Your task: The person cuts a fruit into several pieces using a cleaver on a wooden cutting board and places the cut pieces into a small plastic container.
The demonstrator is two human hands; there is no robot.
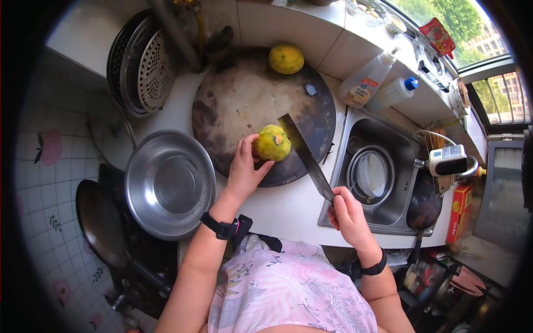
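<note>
Yellow-green fruit (273, 143) is in the left hand (245, 167), over the nearer part of a round board. The left hand is curved around the left side of this fruit, with the thumb at the lower edge and the fingers higher up. On the skin of the fruit, a small orange patch is visible. The right hand (350, 217) is closed around the handle of a dark, long knife (307, 159), and its blade points away from the person, to the upper left. This blade is just beside the right side of the fruit; I cannot tell if the two are touching. Under them, the round board (239, 94), with dark stains, lies on a white tabletop (261, 210). Near the far edge of the board rests a second fruit (286, 59), also yellow and green, well apart from both hands. To the left of the board is a wide metal bowl (166, 205), with nothing else overlapping its shiny inside. Farther left, there is a black pan (102, 225), and above it, perforated metal discs (155, 69) stand on edge. At the right side, a sink (391, 130) contains a metal basin with a pale bowl inside. Behind the sink stand a white bottle (361, 83) and a clear bottle (394, 94) with a blue cap. A red box (459, 213) is beyond the sink, at the far right.
</note>
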